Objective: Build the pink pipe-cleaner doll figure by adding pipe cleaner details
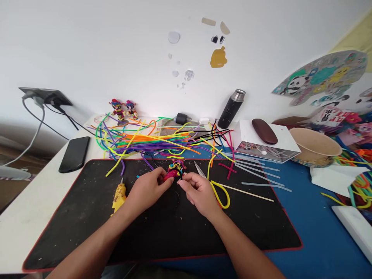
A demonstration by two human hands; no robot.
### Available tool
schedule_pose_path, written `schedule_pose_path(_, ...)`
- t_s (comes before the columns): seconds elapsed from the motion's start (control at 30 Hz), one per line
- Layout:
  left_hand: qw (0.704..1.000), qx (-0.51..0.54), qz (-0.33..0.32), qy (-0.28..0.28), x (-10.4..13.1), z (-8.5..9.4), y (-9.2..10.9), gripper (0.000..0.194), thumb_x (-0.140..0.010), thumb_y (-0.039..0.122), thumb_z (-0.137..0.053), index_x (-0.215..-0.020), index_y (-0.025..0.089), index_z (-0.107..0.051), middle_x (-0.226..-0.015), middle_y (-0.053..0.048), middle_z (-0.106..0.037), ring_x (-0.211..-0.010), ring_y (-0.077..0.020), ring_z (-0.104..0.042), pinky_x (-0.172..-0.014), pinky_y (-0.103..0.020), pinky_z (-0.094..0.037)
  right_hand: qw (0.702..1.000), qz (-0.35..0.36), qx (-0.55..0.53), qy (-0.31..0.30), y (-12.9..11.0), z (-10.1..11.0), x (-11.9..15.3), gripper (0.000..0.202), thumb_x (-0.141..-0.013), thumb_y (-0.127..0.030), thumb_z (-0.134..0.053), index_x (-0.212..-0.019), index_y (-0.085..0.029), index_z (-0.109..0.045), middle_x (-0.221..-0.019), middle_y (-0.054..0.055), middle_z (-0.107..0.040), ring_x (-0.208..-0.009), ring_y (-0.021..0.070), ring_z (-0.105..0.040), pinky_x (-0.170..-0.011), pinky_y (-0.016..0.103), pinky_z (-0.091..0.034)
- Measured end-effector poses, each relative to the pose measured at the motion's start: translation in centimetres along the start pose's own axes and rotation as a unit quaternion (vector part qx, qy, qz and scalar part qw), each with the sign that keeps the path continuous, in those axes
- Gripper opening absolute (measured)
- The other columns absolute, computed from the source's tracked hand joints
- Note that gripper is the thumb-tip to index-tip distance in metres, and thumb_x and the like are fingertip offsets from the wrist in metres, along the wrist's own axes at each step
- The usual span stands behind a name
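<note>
A small colourful figurine [176, 167], with pink, yellow, blue and black parts, is held above the black mat. My left hand [151, 186] grips its pink lower part between thumb and fingers. Close against its right side, my right hand [200, 190] is closed in a pinch. Whatever lies between those fingertips is too small to make out, though a bit of black shows there. Scissors with yellow handles [223, 201] lie beside my right hand, partly covered by it. To the left of my left forearm rests a yellow glue gun [119, 197], its nozzle pointing away from me.
Behind the mat [87, 236] lies a pile of coloured pipe-cleaner-like strips [157, 142]. Two similar figurines [123, 109] stand by the wall. A phone [74, 154] is at left. Glue sticks [258, 170], a thin wooden stick [247, 192], a black flask [231, 109] and a white box [247, 133] are at right.
</note>
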State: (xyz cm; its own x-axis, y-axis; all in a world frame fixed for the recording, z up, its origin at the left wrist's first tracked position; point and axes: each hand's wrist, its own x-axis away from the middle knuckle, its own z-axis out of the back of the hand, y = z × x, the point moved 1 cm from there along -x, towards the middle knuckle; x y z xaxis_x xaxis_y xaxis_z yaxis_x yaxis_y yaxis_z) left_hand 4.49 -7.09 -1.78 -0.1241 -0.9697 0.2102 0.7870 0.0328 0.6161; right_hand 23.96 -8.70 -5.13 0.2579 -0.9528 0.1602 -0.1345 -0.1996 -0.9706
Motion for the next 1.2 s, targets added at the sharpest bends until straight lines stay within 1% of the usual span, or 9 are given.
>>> schedule_pose_path(0.07, 0.998, 0.061, -0.003, 0.019, 0.1, 0.3, -0.2, 0.031, -0.094, 0.055, -0.061, -0.086, 0.025, -0.059, -0.076, -0.001, -0.068, -0.07, -0.023, -0.062, -0.065, -0.031, -0.038, 1.0, 0.008, 0.029, -0.008, 0.1, -0.4, 0.3, 0.032, -0.091, -0.052, -0.076, -0.086, -0.021, -0.069, -0.062, -0.005, -0.053, -0.046, 0.0091, -0.038, -0.044, 0.025, -0.026)
schedule_pose_path(0.1, 0.996, 0.093, -0.004, 0.018, 0.2, 0.3, -0.3, 0.032, -0.093, 0.055, -0.062, -0.086, 0.024, -0.059, -0.076, 0.0, -0.068, -0.07, -0.0223, -0.061, -0.065, -0.031, -0.039, 0.999, 0.014, 0.044, -0.011, 0.0, -0.5, 0.4, 0.029, -0.092, -0.049, -0.075, -0.085, -0.021, -0.069, -0.061, -0.005, -0.053, -0.048, 0.01, -0.04, -0.047, 0.025, -0.028)
schedule_pose_path(0.23, 0.983, 0.181, 0.001, -0.022, 0.6, 0.0, -0.7, 0.033, -0.092, 0.056, -0.063, -0.089, 0.023, -0.061, -0.076, 0.0, -0.066, -0.07, -0.0207, -0.061, -0.065, -0.03, -0.044, 0.995, 0.039, 0.089, -0.011, -0.1, -0.9, 0.4, 0.023, -0.093, -0.041, -0.073, -0.085, -0.02, -0.07, -0.064, -0.004, -0.053, -0.057, 0.012, -0.044, -0.056, 0.026, -0.034)
schedule_pose_path(0.43, 0.97, 0.237, 0.011, -0.052, 0.9, -0.8, -1.4, 0.036, -0.091, 0.058, -0.064, -0.093, 0.022, -0.061, -0.077, 0.001, -0.064, -0.067, -0.0184, -0.059, -0.063, -0.03, -0.047, 0.991, 0.042, 0.129, -0.009, 0.3, -1.0, 0.4, 0.023, -0.093, -0.041, -0.071, -0.089, -0.018, -0.073, -0.064, -0.005, -0.052, -0.058, 0.0122, -0.044, -0.056, 0.026, -0.033)
schedule_pose_path(0.67, 0.953, 0.293, 0.008, -0.081, 1.0, -0.5, -1.2, 0.038, -0.092, 0.058, -0.068, -0.093, 0.021, -0.061, -0.075, 0.002, -0.066, -0.064, -0.0159, -0.059, -0.059, -0.027, -0.045, 0.986, 0.041, 0.164, -0.006, 1.0, -1.0, 0.4, 0.021, -0.095, -0.039, -0.071, -0.091, -0.019, -0.076, -0.063, -0.004, -0.053, -0.058, 0.0129, -0.045, -0.057, 0.027, -0.034)
schedule_pose_path(0.87, 0.933, 0.342, 0.011, -0.112, 1.1, -0.3, -1.1, 0.045, -0.09, 0.063, -0.072, -0.092, 0.02, -0.063, -0.077, 0.0, -0.069, -0.063, -0.0143, -0.058, -0.058, -0.026, -0.045, 0.995, 0.015, 0.097, -0.012, 1.6, -0.7, 0.2, 0.028, -0.094, -0.046, -0.074, -0.091, -0.018, -0.074, -0.069, -0.001, -0.061, -0.061, 0.0132, -0.048, -0.059, 0.028, -0.037)
schedule_pose_path(1.03, 0.918, 0.369, 0.015, -0.143, 1.3, 0.0, -0.6, 0.051, -0.088, 0.068, -0.073, -0.093, 0.018, -0.064, -0.079, -0.001, -0.069, -0.062, -0.0127, -0.056, -0.055, -0.024, -0.043, 0.999, -0.023, 0.012, -0.022, 2.0, -0.6, -0.1, 0.04, -0.091, -0.057, -0.077, -0.092, -0.019, -0.069, -0.064, -0.006, -0.053, -0.046, 0.008, -0.037, -0.045, 0.025, -0.028)
schedule_pose_path(1.13, 0.909, 0.388, 0.018, -0.153, 1.4, 0.2, -0.1, 0.055, -0.085, 0.07, -0.076, -0.094, 0.017, -0.065, -0.078, 0.0, -0.069, -0.06, -0.012, -0.055, -0.055, -0.024, -0.043, 0.997, -0.044, -0.037, -0.042, 2.1, -0.6, -0.2, 0.046, -0.086, -0.062, -0.08, -0.089, -0.019, -0.065, -0.063, -0.007, -0.053, -0.039, 0.006, -0.035, -0.04, 0.024, -0.026)
schedule_pose_path(1.2, 0.902, 0.401, 0.021, -0.16, 1.4, 0.2, 0.1, 0.056, -0.083, 0.071, -0.078, -0.093, 0.017, -0.066, -0.076, 0.0, -0.068, -0.06, -0.0116, -0.055, -0.054, -0.024, -0.042, 0.996, -0.048, -0.061, -0.051, 2.0, -0.5, -0.3, 0.046, -0.085, -0.062, -0.081, -0.088, -0.019, -0.063, -0.062, -0.008, -0.054, -0.037, 0.005, -0.035, -0.038, 0.024, -0.025)
